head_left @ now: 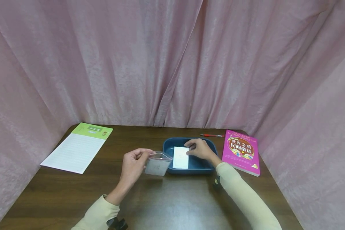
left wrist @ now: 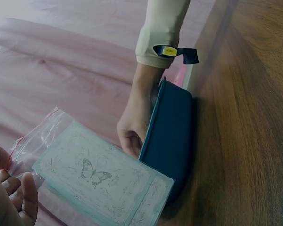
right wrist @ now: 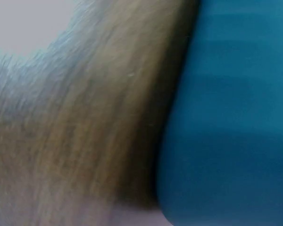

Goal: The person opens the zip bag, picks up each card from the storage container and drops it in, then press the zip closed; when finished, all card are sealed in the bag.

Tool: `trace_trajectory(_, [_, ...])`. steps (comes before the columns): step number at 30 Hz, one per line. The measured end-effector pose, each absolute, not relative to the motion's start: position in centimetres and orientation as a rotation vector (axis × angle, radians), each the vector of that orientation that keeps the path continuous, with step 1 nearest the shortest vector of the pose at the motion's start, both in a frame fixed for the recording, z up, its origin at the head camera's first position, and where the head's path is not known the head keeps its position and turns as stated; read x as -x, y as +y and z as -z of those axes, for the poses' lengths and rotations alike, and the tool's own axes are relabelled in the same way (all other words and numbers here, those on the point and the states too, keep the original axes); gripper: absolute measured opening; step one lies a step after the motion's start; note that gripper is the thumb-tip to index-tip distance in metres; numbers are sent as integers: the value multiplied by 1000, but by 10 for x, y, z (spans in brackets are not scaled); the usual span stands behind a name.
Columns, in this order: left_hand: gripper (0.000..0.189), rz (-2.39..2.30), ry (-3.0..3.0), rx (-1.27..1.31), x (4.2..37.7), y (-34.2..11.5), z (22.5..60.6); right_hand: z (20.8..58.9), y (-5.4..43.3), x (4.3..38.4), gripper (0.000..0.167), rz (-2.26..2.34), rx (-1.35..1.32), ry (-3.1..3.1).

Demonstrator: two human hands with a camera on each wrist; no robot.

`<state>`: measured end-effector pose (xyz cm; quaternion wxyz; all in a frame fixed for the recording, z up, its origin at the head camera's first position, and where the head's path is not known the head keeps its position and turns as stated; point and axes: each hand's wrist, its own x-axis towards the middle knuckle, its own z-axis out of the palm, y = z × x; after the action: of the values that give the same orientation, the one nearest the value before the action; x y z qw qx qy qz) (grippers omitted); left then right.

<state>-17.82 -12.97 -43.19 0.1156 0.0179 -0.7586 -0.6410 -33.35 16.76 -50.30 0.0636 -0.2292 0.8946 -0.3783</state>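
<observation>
My left hand (head_left: 133,164) pinches a clear zip bag (head_left: 158,166) by its top corner, left of a blue plastic bin (head_left: 201,168). Through the bag, the left wrist view shows pale cards (left wrist: 96,172) printed with a butterfly and a fine border. My right hand (head_left: 200,149) reaches over the bin's right side, thumb and fingers at the right edge of a white rectangular card (head_left: 180,158) within the bin. From the left wrist view, the bin's wall hides that card. The right wrist view is blurred and holds only the bin's outer wall (right wrist: 231,117) and the tabletop.
Behind the bin lies a red pen (head_left: 212,135). A pink book (head_left: 241,151) is to the right, and a lined paper pad (head_left: 77,148) with a green header lies at the far left. Pink curtains (head_left: 132,64) surround the wooden table (head_left: 60,195).
</observation>
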Motion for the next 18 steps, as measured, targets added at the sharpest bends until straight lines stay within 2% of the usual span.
trace_trajectory(5, [17, 1879, -2223, -66, 179, -130, 432, 491, 175, 331, 35, 1272, 609, 2584])
trace_trajectory(18, [19, 1861, -2224, -69, 178, -130, 431, 462, 182, 313, 22, 1415, 605, 2634])
